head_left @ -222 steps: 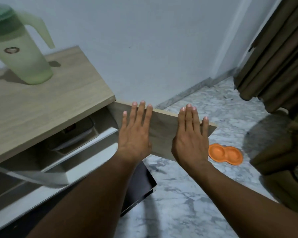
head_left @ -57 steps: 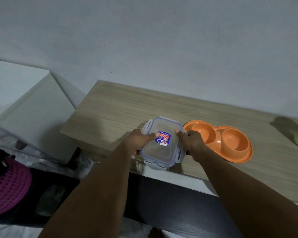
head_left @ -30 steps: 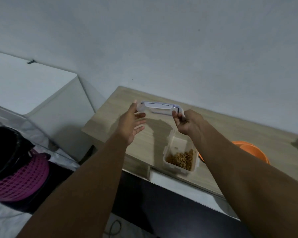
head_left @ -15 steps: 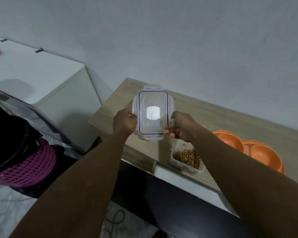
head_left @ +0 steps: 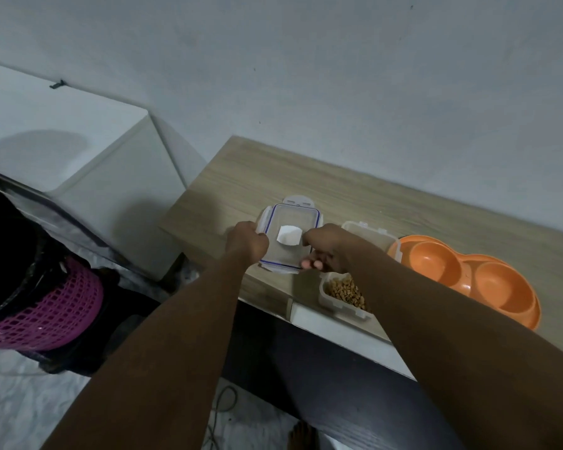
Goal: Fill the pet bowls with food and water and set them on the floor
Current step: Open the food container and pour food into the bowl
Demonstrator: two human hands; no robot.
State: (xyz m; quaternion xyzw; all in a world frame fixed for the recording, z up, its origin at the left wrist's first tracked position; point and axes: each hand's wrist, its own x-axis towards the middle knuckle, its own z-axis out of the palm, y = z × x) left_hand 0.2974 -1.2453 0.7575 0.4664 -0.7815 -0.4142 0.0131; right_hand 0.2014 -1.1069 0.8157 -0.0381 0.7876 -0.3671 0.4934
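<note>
You hold the lid in both hands, low over the left part of the table. Whether it touches the wood cannot be told. Your left hand is clenched around the lid's left edge, knuckles up. Your right hand grasps the right side near the front corner, and its fingertips curl in below the lid's near edge. The lid lies roughly flat. Its blue seal runs round the rim, its side clips are folded out, and a white patch shows at its middle.

The tub stands open on the table at the front edge, just right of the lid. Your right forearm crosses over its middle, so only its near end and far rim show. Brown kibble lies in the near end.

The bowl, an orange double one, sits on the table just beside the tub's right side. Both its wells show bare orange plastic.

A white cabinet stands left of the table against the wall. Nearer you on the left there is a pink basket with something dark in it. Below, the tip of a foot and a thin cable show on the floor.
</note>
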